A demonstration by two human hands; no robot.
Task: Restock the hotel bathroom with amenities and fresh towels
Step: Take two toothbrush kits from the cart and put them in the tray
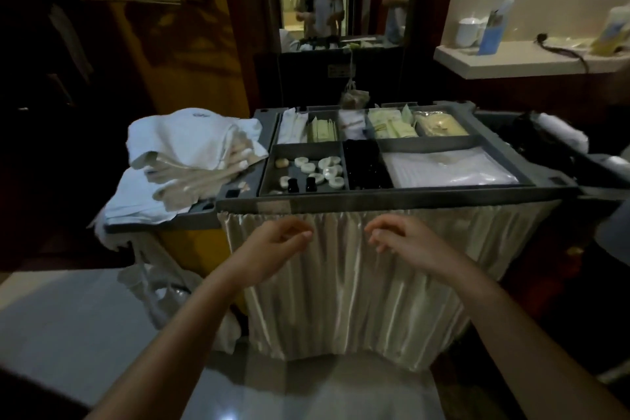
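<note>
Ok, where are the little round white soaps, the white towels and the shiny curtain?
small round white soaps (308, 167): head view, one soap in the near-left compartment.
crumpled white cloth towels (184, 136): head view, top of the pile.
shiny cream pleated curtain (341, 283): head view, middle folds.

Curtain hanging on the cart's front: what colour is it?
The curtain is shiny cream, pleated; the head view shows it.
</note>
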